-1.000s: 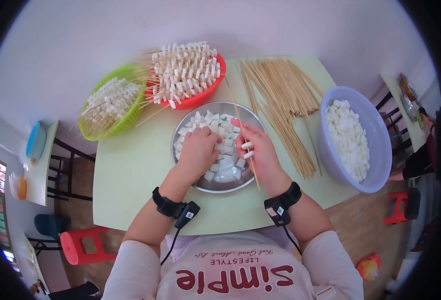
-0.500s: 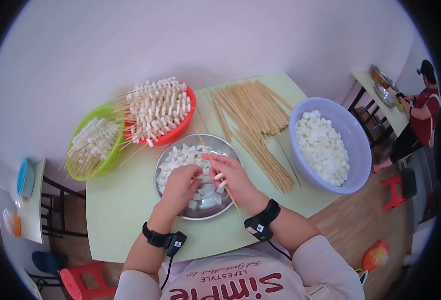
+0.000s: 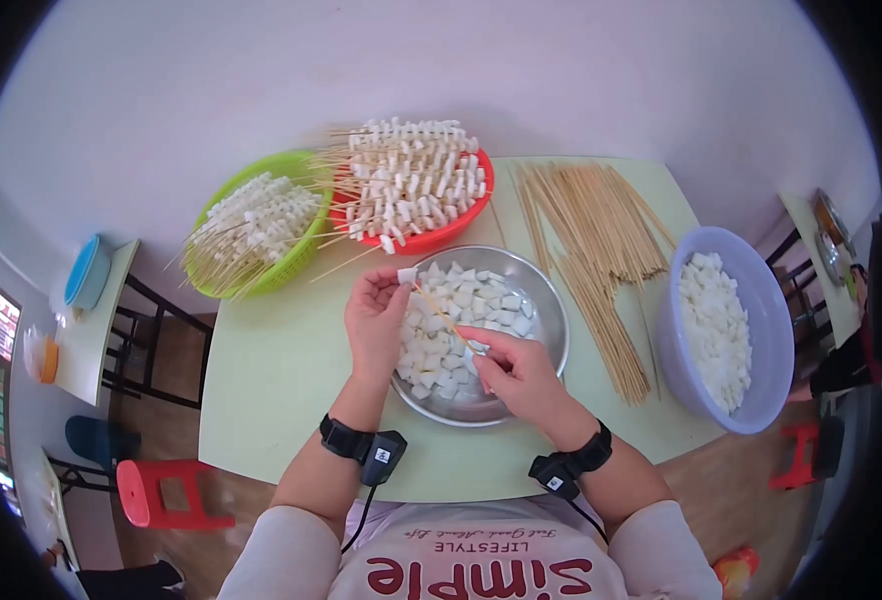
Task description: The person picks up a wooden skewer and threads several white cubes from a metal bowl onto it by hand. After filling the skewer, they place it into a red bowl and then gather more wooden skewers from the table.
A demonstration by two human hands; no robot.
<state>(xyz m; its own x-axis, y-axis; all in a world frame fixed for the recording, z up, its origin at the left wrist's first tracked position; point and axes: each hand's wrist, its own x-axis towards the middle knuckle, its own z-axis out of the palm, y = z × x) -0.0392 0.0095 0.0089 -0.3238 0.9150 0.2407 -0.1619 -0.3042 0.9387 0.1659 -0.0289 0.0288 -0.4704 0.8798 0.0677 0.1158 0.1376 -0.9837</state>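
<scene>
My left hand point(image 3: 376, 318) is closed, pinching a white chunk point(image 3: 407, 275) between thumb and fingers, above the left side of a round metal bowl point(image 3: 551, 300). The tip of a thin wooden skewer point(image 3: 435, 308) meets that chunk. My right hand point(image 3: 521, 372) grips the skewer farther down, over the bowl's right half. White shows beside its fingers, where chunks sit on the skewer, partly hidden by the hand. Many loose white chunks point(image 3: 441, 350) lie in the bowl beneath both hands.
A red basket point(image 3: 436, 238) and a green basket point(image 3: 276, 275) hold loaded skewers at the back left. Bare skewers point(image 3: 591, 225) lie right of the bowl, beside a lavender tub point(image 3: 776, 345) of white chunks. A red stool point(image 3: 166, 495) stands left; part of a person point(image 3: 851, 365) shows far right.
My left hand has risen from the bowl with a white chunk, now at the skewer's tip. My right hand has tilted the skewer toward it. The view has swung left.
</scene>
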